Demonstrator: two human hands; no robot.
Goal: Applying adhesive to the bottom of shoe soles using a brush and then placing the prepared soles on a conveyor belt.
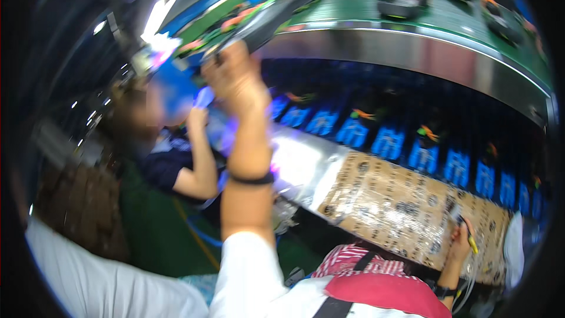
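Left grip (pixel 235 76), nearer the conveyor (pixel 353 9), clasps a dark shoe (pixel 272 19) slanting up-right — right grip (pixel 461 238) clasps a brush-like tool (pixel 455 209) near the desk's (pixel 303 168) right edge.

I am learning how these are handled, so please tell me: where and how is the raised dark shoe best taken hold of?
Probably by its lower end, coming from below. The long shoe slants up to the right, and the raised hand grips that low end, leaving the far end free. Blur hides the exact finger placement.
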